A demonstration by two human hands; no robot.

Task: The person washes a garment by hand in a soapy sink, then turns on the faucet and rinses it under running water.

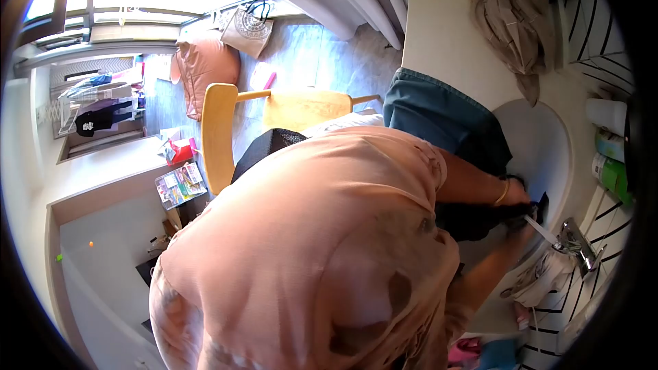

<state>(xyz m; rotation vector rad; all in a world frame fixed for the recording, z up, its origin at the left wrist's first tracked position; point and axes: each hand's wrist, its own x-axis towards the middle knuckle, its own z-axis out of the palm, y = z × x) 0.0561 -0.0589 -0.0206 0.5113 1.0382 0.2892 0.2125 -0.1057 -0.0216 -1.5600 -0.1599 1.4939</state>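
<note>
At the oval sink, both arms reach in from the torso in a light pink shirt. My left hand, with a yellow band at its wrist, closes on black cloth. Nearer the bottom of the view, my right hand is at the same cloth, its fingers mostly hidden and blurred. A pale stream of water runs from the metal faucet onto the cloth between the hands. A teal garment, dark and wet-looking lower down, lies over the sink's near edge.
Beige cloth lies on the counter beyond the sink. A green-labelled bottle and other containers stand by the tiled wall. Light cloth is beside the faucet. A wooden chair and an orange beanbag stand on the floor.
</note>
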